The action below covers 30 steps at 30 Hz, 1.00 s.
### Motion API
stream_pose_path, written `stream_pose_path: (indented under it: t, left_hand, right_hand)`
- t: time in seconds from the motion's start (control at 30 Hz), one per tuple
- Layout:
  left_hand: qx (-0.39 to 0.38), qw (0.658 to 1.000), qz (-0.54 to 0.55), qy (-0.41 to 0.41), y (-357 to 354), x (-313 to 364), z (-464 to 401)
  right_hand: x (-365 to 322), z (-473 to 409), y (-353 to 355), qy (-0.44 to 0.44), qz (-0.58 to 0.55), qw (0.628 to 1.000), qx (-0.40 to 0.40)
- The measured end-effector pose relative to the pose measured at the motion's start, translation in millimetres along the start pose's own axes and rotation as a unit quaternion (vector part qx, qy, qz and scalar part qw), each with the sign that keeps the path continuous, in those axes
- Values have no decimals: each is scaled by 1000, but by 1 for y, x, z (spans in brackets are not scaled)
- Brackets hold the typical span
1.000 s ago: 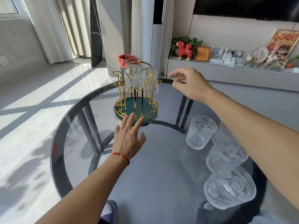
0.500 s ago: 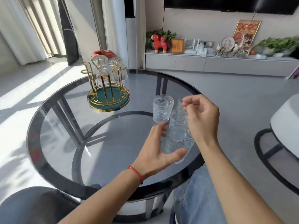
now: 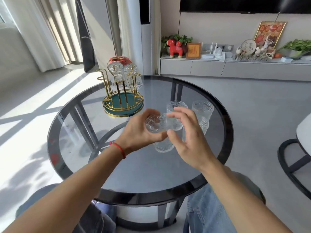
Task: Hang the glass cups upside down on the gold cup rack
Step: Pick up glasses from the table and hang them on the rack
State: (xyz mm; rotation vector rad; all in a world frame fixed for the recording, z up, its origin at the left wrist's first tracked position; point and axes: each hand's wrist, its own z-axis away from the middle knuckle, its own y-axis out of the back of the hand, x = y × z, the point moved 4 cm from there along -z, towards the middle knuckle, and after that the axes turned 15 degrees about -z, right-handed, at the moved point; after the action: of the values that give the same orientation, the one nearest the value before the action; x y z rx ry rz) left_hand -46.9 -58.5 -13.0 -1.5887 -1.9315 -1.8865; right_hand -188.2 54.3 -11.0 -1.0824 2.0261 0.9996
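Note:
The gold cup rack (image 3: pixel 123 105) with a green tray base stands at the far left of the round glass table (image 3: pixel 80 135). Two ribbed glass cups (image 3: pixel 116 71) hang upside down on its far side. My left hand (image 3: pixel 139 133) holds a ribbed glass cup (image 3: pixel 155 123) tipped on its side above the table's middle. My right hand (image 3: pixel 186 137) hovers right beside that cup, fingers spread and touching or nearly touching it. Other glass cups stand on the table: one behind my hands (image 3: pixel 176 106), one at the right (image 3: pixel 202 108), one below my hands (image 3: pixel 164 146).
A dark chair (image 3: pixel 301 158) stands to the right of the table. A low cabinet (image 3: pixel 235 68) with ornaments runs along the back wall. My knees in jeans (image 3: pixel 207 214) sit under the table's near edge.
My left hand has closed on a glass cup and lifted it, tipping it sideways. My right hand has opened and moved beside it. The camera view shifted slightly.

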Motion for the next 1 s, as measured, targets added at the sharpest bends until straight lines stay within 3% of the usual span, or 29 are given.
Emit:
stream_pose_path:
  t: [0.1,0.3,0.37,0.43,0.5,0.57,0.67,0.73,0.8,0.93,1.0]
  left_hand:
    - [40,999,1,0,23,-20,-5]
    - [80,966,197,147,35,-69,-16]
    - [77,946,260,180,34,-79,-21]
    - [52,925,326,188,32,-89,-27]
    - [37,928,327,175,32,-100,-32]
    - [31,962,231,142,34,-114,-35]
    - [65,993,-23,99,34,-143,-33]
    - [70,977,-180,88,29,-160,-33]
    - [45,959,-267,80,17,-172,-33]
    - [22,938,-339,70,3,-182,-37]
    - [11,934,-348,82,0,-185,-39]
  right_hand:
    - [7,-11,-33,-52,-36,997,-34]
    - [39,-47,-71,-218,-69,973,-24]
    - [48,-58,-80,-291,-199,936,-2]
    - [54,-69,-93,-332,-381,863,24]
    - [61,-77,-97,-329,-428,840,56]
    - [68,-83,-95,-315,-387,861,101]
    - [76,-91,-80,-288,-260,910,145]
    - [72,-96,-68,-268,-199,929,158]
    - [61,-103,-58,-235,-164,942,172]
    - [25,-126,-49,-136,-107,968,183]
    - [17,-143,-52,-136,-131,968,166]
